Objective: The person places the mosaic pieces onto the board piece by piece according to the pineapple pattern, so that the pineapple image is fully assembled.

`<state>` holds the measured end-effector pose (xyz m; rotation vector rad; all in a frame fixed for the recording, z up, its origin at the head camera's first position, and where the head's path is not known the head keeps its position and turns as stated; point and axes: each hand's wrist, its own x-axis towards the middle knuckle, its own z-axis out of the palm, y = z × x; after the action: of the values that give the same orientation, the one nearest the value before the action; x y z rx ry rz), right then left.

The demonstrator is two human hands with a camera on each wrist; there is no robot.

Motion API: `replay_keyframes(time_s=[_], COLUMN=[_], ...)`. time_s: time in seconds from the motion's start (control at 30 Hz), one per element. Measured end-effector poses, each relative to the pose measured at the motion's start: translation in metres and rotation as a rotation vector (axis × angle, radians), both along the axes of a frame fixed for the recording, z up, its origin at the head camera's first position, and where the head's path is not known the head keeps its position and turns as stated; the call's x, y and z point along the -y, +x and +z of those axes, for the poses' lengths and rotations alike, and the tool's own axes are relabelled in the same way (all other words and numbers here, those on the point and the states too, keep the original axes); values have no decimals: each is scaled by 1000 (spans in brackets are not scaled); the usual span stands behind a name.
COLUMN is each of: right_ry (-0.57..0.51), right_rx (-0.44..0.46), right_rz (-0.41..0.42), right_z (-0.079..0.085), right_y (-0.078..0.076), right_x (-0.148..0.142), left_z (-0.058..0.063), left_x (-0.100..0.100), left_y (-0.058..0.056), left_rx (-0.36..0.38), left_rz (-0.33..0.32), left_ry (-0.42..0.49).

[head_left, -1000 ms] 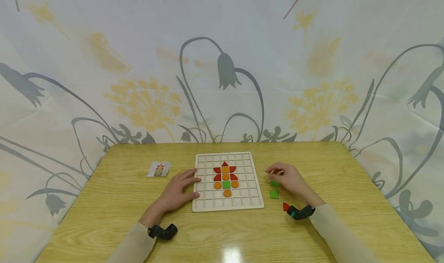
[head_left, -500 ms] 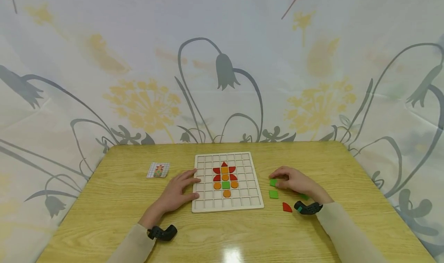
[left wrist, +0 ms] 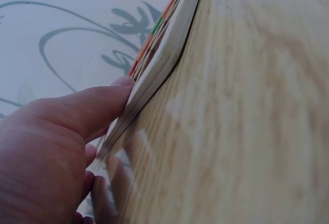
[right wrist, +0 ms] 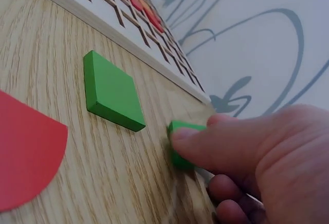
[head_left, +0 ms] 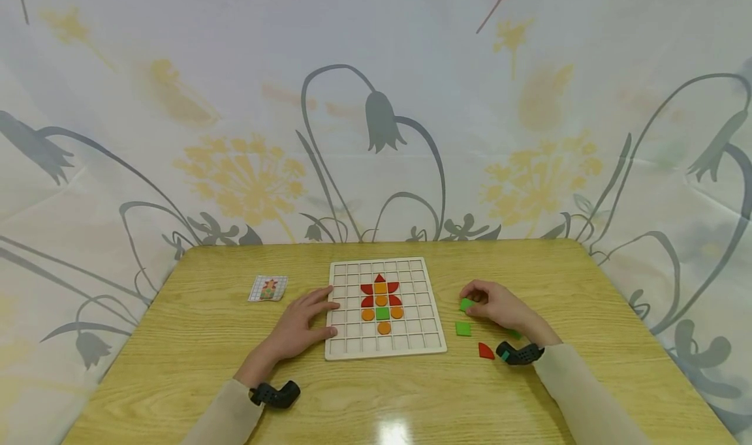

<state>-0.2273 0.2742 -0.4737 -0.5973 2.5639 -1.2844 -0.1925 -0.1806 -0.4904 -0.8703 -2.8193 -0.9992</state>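
A white grid board (head_left: 354, 342) lies mid-table, bearing red, orange and green pieces in a figure. My left hand (head_left: 295, 324) rests at its left edge, fingers spread and fingertips touching the rim, as the left wrist view also shows for the thumb (left wrist: 110, 100). To the right of the board, my right hand (head_left: 499, 306) pinches a green square tile (head_left: 466, 304) between thumb and fingers; in the right wrist view that tile (right wrist: 180, 157) looks tilted and is partly covered by the thumb. Another green square tile (head_left: 463, 329) lies flat just nearer me.
A red quarter-circle piece (head_left: 485, 351) lies below the right hand. Another green piece (head_left: 515, 333) shows partly under the right wrist. A small printed card (head_left: 268, 288) with a similar figure lies at the left. A patterned cloth (head_left: 376, 106) hangs behind the table.
My right hand has shifted slightly right, closed its fingers on the green square tile and tilted it up. The red piece and a green piece by the wrist came into fuller view. My left hand stays put.
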Motion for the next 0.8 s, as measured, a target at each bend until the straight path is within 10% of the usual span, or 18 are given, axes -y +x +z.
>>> replay_keyframes(time_s=[0.43, 0.8], right_ry=[-42, -165], right_rx=[-60, -75], right_rz=[-218, -56], right_z=[6, 6], right_y=[6, 18], right_x=[8, 49], left_z=[-1, 3], left_x=[0, -1], left_y=[0, 2], left_rx=[-9, -3], left_rz=[-5, -1], left_ry=[1, 5])
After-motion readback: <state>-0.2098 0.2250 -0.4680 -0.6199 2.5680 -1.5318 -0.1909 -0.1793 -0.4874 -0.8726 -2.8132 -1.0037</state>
